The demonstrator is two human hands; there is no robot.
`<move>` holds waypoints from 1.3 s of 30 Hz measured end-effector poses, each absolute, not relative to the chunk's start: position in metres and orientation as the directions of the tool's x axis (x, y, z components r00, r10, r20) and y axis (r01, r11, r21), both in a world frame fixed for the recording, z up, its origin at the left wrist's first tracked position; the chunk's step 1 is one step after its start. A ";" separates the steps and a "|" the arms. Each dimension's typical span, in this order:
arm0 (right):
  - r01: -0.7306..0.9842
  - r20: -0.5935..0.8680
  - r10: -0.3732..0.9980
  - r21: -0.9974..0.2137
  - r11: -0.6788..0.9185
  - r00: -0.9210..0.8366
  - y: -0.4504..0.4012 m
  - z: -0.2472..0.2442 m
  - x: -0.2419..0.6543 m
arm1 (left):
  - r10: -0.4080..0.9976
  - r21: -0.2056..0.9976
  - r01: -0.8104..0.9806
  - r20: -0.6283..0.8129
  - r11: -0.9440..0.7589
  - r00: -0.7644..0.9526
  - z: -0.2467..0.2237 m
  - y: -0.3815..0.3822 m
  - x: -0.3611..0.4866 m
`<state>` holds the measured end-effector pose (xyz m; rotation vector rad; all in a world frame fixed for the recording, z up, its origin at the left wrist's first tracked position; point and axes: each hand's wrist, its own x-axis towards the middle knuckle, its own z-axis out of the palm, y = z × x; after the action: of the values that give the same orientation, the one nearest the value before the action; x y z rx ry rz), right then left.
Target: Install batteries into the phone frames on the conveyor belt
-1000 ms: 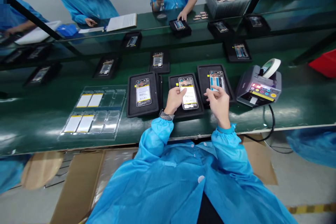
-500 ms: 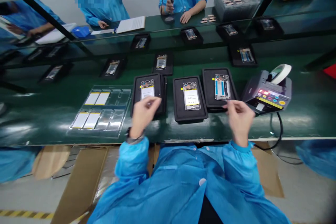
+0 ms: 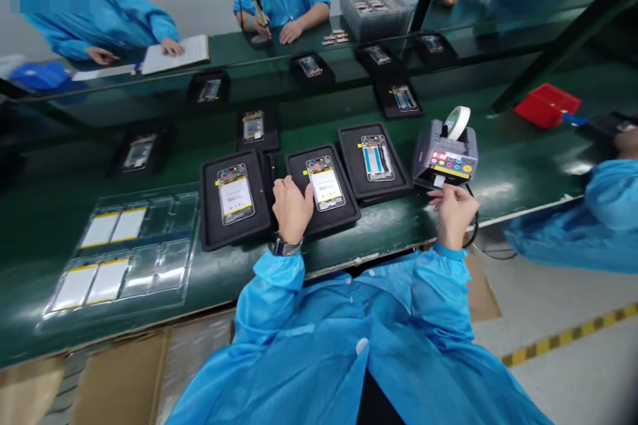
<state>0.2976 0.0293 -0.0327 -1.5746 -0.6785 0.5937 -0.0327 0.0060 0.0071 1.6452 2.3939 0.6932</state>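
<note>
My left hand [image 3: 292,209], curled with its fingertips hidden, is over the left edge of the middle black tray [image 3: 343,218]. In that tray lies an opened phone [image 3: 325,184] with a white battery in it. My right hand [image 3: 453,212] has its fingers pinched just under the white tape end [image 3: 438,180] of the grey tape dispenser [image 3: 446,153]; whether they grip the tape is unclear. The left tray [image 3: 212,239] holds another phone [image 3: 236,194] with a battery. In the right tray [image 3: 349,139] lies a phone [image 3: 377,158] showing blue strips and no battery.
At the left lies a clear plastic tray [image 3: 174,285] with several white batteries [image 3: 107,280]. More black trays with phones stand further back, one by a phone frame [image 3: 253,126]. A red bin [image 3: 548,106] is at the right. Co-workers in blue sit across the bench.
My left hand has moved right, from over the left phone to the middle tray's edge. My right hand has gone from the right tray to the tape dispenser. The view has turned right.
</note>
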 end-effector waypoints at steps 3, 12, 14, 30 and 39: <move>0.060 -0.012 0.734 -0.996 -0.072 0.679 0.032 -0.030 0.297 | 0.907 0.421 0.834 0.058 0.357 -0.417 -0.001 0.009 -0.035; 0.069 0.040 0.703 -0.998 -0.013 0.710 0.029 -0.026 0.291 | 0.821 0.676 0.635 0.078 0.374 -0.566 -0.015 0.010 -0.048; 0.050 0.039 0.749 -0.999 0.008 0.662 0.018 -0.020 0.276 | 0.800 0.833 0.459 0.034 0.309 -0.599 -0.016 0.012 -0.049; 0.379 0.237 0.964 -0.908 0.177 0.119 -0.016 -0.021 0.134 | 0.864 0.994 -0.108 -0.083 0.033 -0.496 -0.023 -0.008 -0.053; 0.505 0.352 0.930 -0.824 0.256 0.104 -0.021 -0.007 0.119 | 0.852 0.995 0.006 0.086 -0.097 -0.517 -0.003 -0.021 -0.050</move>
<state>0.1188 -0.0208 -0.0072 -1.3875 -1.5414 0.5416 -0.0495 -0.0215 -0.0034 0.9569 1.5347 1.6855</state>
